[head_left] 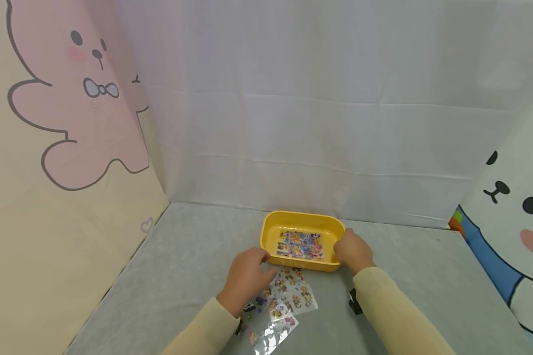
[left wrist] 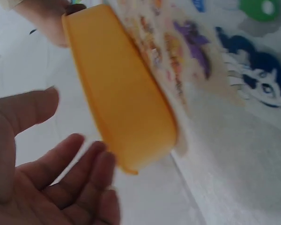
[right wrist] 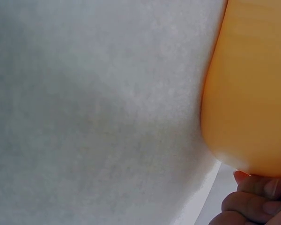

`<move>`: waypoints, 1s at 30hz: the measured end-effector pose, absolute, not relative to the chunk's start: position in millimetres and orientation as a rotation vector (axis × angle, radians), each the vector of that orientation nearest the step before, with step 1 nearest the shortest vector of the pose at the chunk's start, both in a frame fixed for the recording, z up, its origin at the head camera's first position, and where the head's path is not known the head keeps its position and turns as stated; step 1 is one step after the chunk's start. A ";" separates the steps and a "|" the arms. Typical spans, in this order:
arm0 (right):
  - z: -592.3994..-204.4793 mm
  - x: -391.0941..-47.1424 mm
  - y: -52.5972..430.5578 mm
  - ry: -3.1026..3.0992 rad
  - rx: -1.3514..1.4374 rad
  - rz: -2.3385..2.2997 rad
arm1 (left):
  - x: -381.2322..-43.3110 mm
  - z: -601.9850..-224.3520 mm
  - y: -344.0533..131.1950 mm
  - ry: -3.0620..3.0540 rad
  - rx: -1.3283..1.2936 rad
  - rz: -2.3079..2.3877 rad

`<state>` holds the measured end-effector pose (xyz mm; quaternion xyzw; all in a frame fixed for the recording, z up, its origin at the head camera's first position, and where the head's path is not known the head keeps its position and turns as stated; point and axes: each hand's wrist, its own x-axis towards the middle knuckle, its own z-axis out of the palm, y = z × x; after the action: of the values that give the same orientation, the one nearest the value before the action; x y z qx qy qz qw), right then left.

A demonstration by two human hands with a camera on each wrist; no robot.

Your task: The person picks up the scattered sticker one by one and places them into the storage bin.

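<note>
A yellow plastic tray (head_left: 304,217) sits near the back of the table, with colourful sticker sheets (head_left: 299,245) lying in it. My right hand (head_left: 354,249) grips the tray's right end; the right wrist view has its curled fingers (right wrist: 253,206) at the rim. At the front left corner is my left hand (head_left: 247,276), thumb spread apart from loosely bent fingers. Those fingers (left wrist: 91,164) come right up to the tray's rim in the left wrist view. More sticker sheets (head_left: 299,298) lie in front of the tray, partly hidden by the left hand and sleeve.
Grey cloth covers the table (head_left: 182,251). A white curtain (head_left: 293,123) hangs right behind the tray. Printed panels stand at both sides, a pink bear (head_left: 93,113) on the left one. A small black object (head_left: 355,301) shows beside the right sleeve.
</note>
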<state>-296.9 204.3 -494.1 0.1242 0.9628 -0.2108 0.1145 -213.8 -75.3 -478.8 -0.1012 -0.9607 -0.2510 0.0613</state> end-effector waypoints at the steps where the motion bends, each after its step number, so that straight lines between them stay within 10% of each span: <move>1: -493.8 -296.6 204.2 2.823 0.361 -0.616 | -211.6 -477.7 -76.3 -2.914 -0.300 -0.736; 30: -491.0 -294.9 204.0 2.818 0.363 -0.602 | -204.8 -511.1 -66.7 -3.086 -0.341 -0.412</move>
<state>-294.9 204.0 -491.0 0.1240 0.9634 -0.2059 0.1185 -204.8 -66.7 -511.1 -0.1090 -0.9853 -0.1316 0.0048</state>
